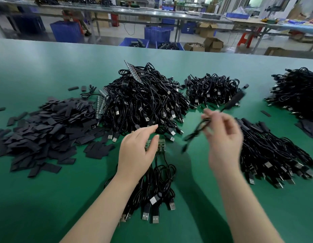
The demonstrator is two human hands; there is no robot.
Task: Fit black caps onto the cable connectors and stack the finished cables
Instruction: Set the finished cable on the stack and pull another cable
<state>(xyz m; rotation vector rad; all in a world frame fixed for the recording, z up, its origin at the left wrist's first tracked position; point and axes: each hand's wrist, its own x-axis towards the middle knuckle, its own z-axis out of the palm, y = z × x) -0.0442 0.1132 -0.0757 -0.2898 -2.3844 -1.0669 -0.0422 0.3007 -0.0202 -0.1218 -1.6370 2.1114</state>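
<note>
Head view: the right hand (222, 137), blurred, pinches a capped cable (213, 120) that stretches toward 1 o'clock. The left hand (136, 149), fingers straight, rests on a small cable bundle (155, 186). Caps (43, 130) lie at 9 o'clock on the table (47, 67).

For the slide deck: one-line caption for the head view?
Right hand lifts a capped cable while left hand rests on uncapped cables, green table.

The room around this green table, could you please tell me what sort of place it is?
Probably a factory assembly floor: cable heaps and loose black caps cover the table, with long workbenches and blue crates behind.
</note>
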